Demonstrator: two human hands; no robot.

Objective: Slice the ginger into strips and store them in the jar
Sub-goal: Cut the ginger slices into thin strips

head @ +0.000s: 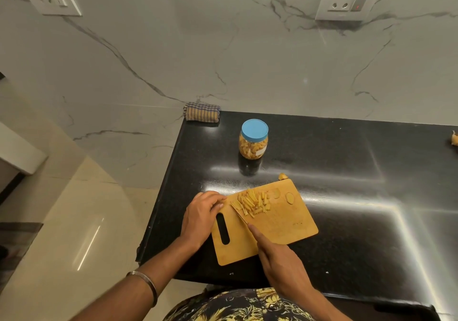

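Item: wooden cutting board (280, 219), on black tabletop (347, 162), my landmark.
Ginger strips (252, 203): piled at board's far left part; two round slices (288, 197) just right of them.
Knife (239, 213): blade at pile's left edge.
Right hand (281, 262): grip curled round knife handle, forefinger along spine.
Left hand (202, 215): fingers curled, resting on board's left edge.
Jar (253, 139): beyond board, blue lid on, well apart.

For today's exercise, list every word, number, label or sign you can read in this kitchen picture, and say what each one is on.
No text can be read anywhere.
Jar: a small white label low on its side, too small and blurred to read.
Right wall socket: a tiny red mark on its switch, not legible.
Cutting board: no writing visible.
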